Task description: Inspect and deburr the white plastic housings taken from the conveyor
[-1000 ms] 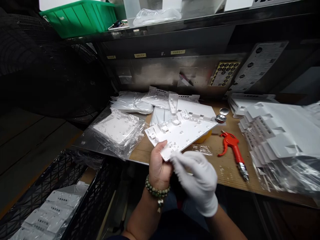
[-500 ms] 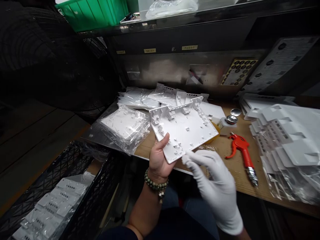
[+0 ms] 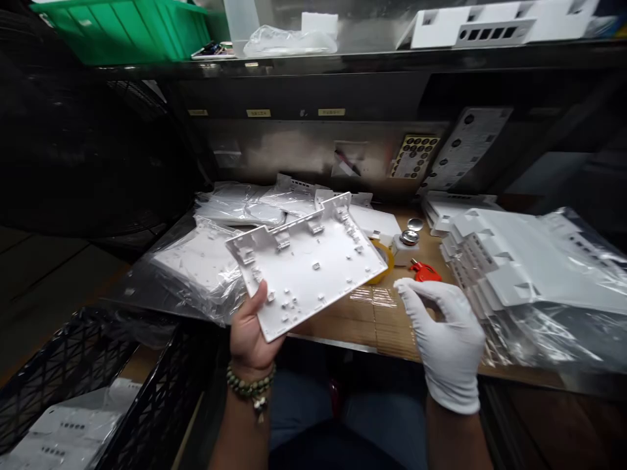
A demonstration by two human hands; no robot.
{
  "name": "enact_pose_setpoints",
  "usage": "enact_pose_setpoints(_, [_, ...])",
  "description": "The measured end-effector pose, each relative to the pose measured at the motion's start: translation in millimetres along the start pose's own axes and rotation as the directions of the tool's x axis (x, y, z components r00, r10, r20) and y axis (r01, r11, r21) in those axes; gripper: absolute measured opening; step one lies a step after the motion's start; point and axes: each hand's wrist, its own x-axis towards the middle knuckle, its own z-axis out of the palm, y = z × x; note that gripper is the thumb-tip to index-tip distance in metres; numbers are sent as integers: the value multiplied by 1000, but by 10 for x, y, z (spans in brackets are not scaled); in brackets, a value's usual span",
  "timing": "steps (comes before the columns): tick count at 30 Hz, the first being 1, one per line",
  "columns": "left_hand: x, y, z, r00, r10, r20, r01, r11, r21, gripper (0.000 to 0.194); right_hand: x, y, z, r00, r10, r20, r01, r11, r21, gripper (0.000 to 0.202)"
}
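Note:
My bare left hand (image 3: pixel 255 336), with a beaded bracelet at the wrist, grips a white plastic cover (image 3: pixel 313 274) by its near left corner. The cover is tilted, its ribbed inner side with small clips and posts facing me. My right hand (image 3: pixel 443 333), in a white glove, is apart from the cover, to its right over the bench. Its thumb and fingertips are pressed together in a pinch; whether anything small is between them I cannot make out. Just beyond the glove lies a red air blow gun (image 3: pixel 425 271), its lower part hidden by the hand.
Bagged white covers (image 3: pixel 196 258) lie left on the bench, and stacked covers (image 3: pixel 509 254) on the right. A yellow tape roll (image 3: pixel 385 261) and a small metal-lidded pot (image 3: pixel 409 238) sit behind. A black crate (image 3: pixel 161 378) stands lower left; a green bin (image 3: pixel 122 29) is on the shelf.
The view has swung to the right and up. My right hand has moved away from the cover's near edge to beside the blow gun, still pinching. My left hand keeps hold of the cover.

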Motion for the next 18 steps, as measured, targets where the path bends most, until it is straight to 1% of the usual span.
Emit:
enact_pose_setpoints(2, [3, 47, -95, 999, -38, 17, 39, 998, -47, 39, 48, 57, -26, 999, -36, -3, 36, 999, -33, 10])
enact_pose_setpoints(4, [-2, 64, -171, 994, -81, 75, 85, 995, -61, 38, 62, 80, 1, 997, -68, 29, 70, 997, -41, 10])
enact_pose_setpoints(8, [-8, 64, -268, 978, -114, 173, 123, 991, -42, 43, -2, 156, 86, 997, -57, 45, 58, 998, -25, 9])
enact_pose_setpoints(11, [2, 85, -341, 958, -121, 260, 131, 991, -24, 49, -39, 292, 89, 995, -55, 85, 55, 998, -1, 9])
enact_pose_setpoints(13, [3, 110, -416, 933, -124, 339, 139, 990, -20, 52, 0, 378, 58, 997, -2, 75, 2, 1000, 0, 10])
enact_pose_setpoints(15, [-13, 132, -514, 889, -135, 437, 165, 986, -31, 56, 94, 393, 19, 996, 80, 28, -81, 997, 20, 12])
enact_pose_setpoints(16, [-28, 138, -567, 865, -143, 481, 185, 982, -40, 57, 154, 362, 6, 995, 104, 7, -105, 994, 41, 12])
enact_pose_setpoints(17, [-47, 141, -621, 844, -146, 516, 200, 978, -52, 58, 216, 305, 2, 995, 104, -8, -104, 992, 68, 12])
enact_pose_setpoints(18, [-70, 140, -674, 832, -144, 535, 209, 976, -63, 59, 278, 232, 11, 997, 79, -13, -78, 992, 95, 12])
